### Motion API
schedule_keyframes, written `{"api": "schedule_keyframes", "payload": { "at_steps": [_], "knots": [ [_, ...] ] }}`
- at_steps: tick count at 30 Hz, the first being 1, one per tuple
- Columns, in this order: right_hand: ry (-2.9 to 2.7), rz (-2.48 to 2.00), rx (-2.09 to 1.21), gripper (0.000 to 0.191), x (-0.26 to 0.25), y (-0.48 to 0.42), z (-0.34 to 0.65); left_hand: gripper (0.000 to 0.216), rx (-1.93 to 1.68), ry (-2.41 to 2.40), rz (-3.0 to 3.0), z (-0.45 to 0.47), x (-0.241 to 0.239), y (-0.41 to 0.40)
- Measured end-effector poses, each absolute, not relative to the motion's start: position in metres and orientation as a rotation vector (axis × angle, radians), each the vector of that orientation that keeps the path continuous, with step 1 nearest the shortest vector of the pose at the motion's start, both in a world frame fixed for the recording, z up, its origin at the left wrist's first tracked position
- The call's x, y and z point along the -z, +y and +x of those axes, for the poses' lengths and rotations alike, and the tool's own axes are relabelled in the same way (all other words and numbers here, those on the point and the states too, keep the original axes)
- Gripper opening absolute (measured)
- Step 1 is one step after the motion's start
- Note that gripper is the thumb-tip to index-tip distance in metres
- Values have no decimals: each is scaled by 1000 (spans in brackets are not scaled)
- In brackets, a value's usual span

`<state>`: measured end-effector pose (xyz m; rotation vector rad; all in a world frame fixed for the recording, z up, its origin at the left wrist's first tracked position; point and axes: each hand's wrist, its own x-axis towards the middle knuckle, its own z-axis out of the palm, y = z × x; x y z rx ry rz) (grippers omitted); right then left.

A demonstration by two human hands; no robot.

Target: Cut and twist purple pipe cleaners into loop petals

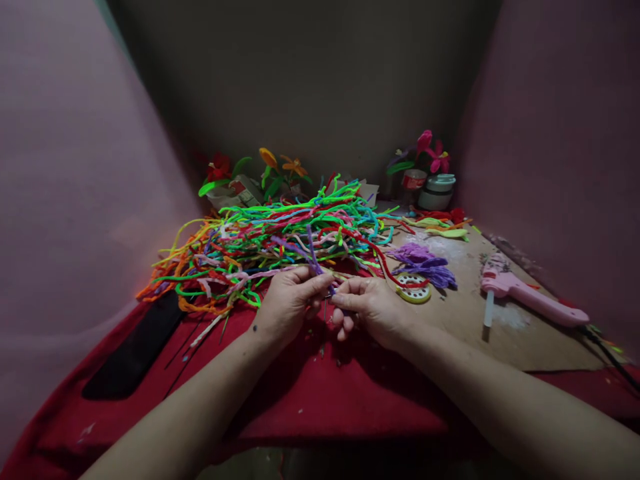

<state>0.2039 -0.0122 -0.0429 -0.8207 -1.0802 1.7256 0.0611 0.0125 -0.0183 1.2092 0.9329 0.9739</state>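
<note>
Purple pipe cleaners (313, 250) are pinched between my two hands, their free ends sticking up and crossing. My left hand (295, 293) is closed on them with thumb and forefinger. Close beside it, my right hand (367, 303) pinches the lower part of the same purple pieces, its other fingers curled. A thin wire stem seems to hang below the pinch. Just beyond my hands lies a large tangled heap of colourful pipe cleaners (300, 220).
On the right, a cardboard sheet (450, 333) carries a pink glue gun (530, 297), a ring-shaped tape spool (414, 293) and purple pipe-cleaner bundles (425, 263). A black phone-like slab (135, 353) lies left on the red cloth (310, 407). Pipe-cleaner flowers (285, 163) and a lidded jar (437, 191) stand behind.
</note>
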Motion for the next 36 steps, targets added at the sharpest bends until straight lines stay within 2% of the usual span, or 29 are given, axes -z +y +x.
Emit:
{"api": "schedule_keyframes", "payload": {
  "at_steps": [6, 22, 30, 36],
  "knots": [
    [-1051, -875, -1737, 21, 38, -14, 205, 19, -1012, 895, 1088, 57, 15, 17],
    [-890, -880, -1746, 13, 41, -11, 205, 22, -1039, 969, 1253, 63, 17, 11],
    [-926, -915, -1665, 10, 41, -10, 206, 34, -917, 1191, 1492, 57, 10, 10],
    [-919, -933, -1656, 10, 37, -11, 208, 19, -974, 1118, 1679, 58, 8, 5]
  ]
}}
